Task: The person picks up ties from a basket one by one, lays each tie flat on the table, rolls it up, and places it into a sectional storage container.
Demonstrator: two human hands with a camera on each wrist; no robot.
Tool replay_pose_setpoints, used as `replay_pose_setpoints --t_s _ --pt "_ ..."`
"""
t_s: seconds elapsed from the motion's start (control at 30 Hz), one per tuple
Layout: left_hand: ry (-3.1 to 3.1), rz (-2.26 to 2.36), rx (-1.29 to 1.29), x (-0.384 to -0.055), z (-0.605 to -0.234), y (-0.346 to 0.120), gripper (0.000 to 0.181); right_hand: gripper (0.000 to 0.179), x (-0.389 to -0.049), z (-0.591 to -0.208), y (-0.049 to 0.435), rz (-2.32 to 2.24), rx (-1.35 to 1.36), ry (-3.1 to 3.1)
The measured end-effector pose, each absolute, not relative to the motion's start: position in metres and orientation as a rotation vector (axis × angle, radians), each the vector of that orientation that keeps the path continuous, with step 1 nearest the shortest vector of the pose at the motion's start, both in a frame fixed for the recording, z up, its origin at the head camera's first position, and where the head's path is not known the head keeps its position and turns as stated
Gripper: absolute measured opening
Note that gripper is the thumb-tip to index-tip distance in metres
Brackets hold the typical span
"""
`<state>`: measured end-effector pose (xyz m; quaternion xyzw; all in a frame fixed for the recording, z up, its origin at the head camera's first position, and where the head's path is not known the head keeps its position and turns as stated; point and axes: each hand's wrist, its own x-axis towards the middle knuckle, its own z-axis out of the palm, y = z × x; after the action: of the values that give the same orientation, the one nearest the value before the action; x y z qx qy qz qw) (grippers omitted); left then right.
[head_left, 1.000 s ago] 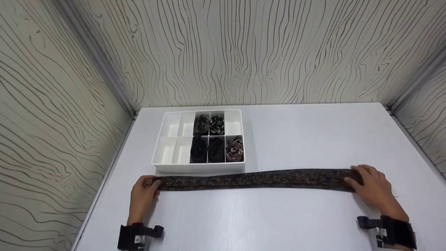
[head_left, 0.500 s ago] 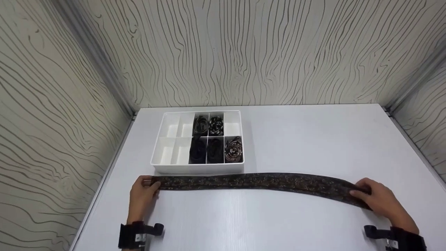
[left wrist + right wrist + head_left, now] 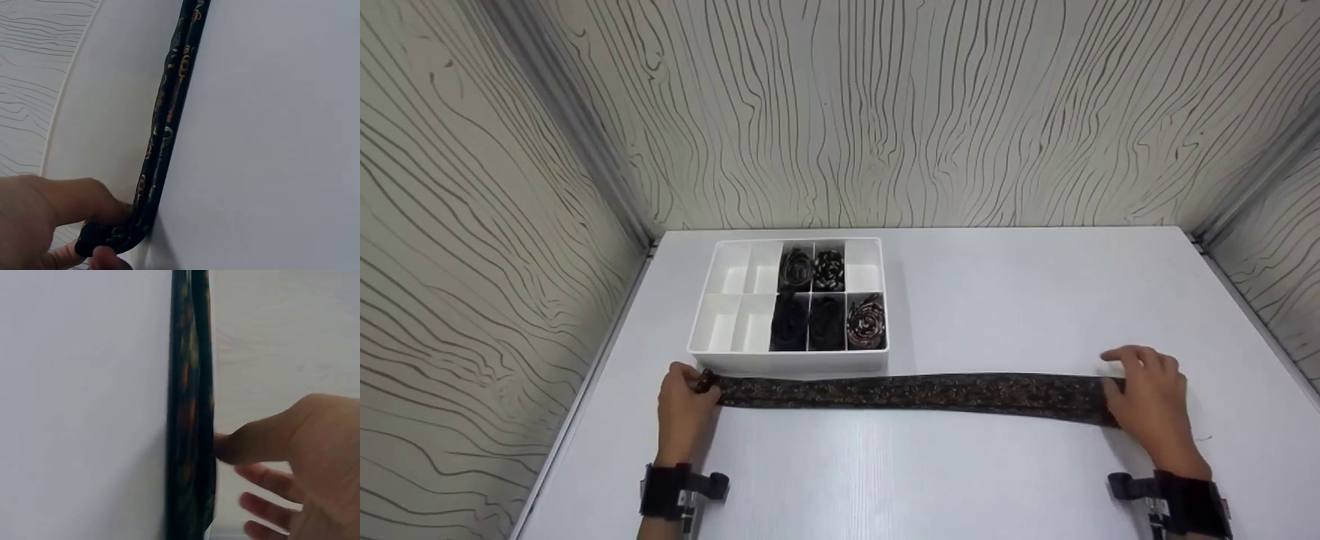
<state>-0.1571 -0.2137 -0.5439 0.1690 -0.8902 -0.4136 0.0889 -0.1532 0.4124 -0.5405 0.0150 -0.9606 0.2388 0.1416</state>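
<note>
A dark necktie (image 3: pixel 915 394) with a small brownish pattern lies stretched across the white table, in front of the divided box. It looks doubled over, and its right end is the wider one. My left hand (image 3: pixel 684 416) pinches the narrow left end, which bends up into a short curl; in the left wrist view thumb and fingers hold that bent end of the necktie (image 3: pixel 163 124). At the other end my right hand (image 3: pixel 1153 405) has its thumb against the fabric. In the right wrist view, that hand's fingers (image 3: pixel 270 509) are spread, apart from the necktie (image 3: pixel 185 410).
Just behind the necktie stands a white divided box (image 3: pixel 787 361). Several of its compartments hold rolled dark or patterned ties, among them a brown one (image 3: pixel 866 322); the left compartments and the back right one are bare. Wood-grain-patterned panels (image 3: pixel 840 112) enclose the table's back and sides.
The right hand swung the wide end toward the front, then back again, and has loosened its fingers. The left end now bends up in the left hand, which has shifted slightly right.
</note>
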Motion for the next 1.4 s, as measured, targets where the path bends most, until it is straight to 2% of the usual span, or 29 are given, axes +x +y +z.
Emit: replay_pose_setpoints --t_s 0.2,0.37,0.6,0.97,1.2,1.4 --pt "-2.667 -1.148 0.369 -0.156 -0.544 -0.197 0.022 0.018 -0.164 -0.536 0.352 0.847 0.31 -2.974" --pt "-2.69 -1.124 0.346 -0.152 -0.543 -0.19 0.017 0.02 -0.166 -0.541 0.331 0.848 0.334 -3.145" --pt "-2.698 -1.1 0.398 -0.152 -0.544 -0.186 0.039 0.021 -0.165 -0.546 0.333 0.938 0.295 -3.113" --pt "-2.729 -1.142 0.184 -0.151 -0.544 -0.16 0.022 0.021 -0.162 -0.548 0.333 0.997 0.255 -3.078" --pt "-2.841 -1.125 -0.068 -0.141 -0.536 -0.172 0.041 0.021 -0.166 -0.542 0.338 0.989 0.268 -3.14" --pt "-2.883 -1.248 -0.115 -0.137 -0.534 -0.188 0.04 0.022 -0.168 -0.539 0.35 1.001 0.244 -3.174"
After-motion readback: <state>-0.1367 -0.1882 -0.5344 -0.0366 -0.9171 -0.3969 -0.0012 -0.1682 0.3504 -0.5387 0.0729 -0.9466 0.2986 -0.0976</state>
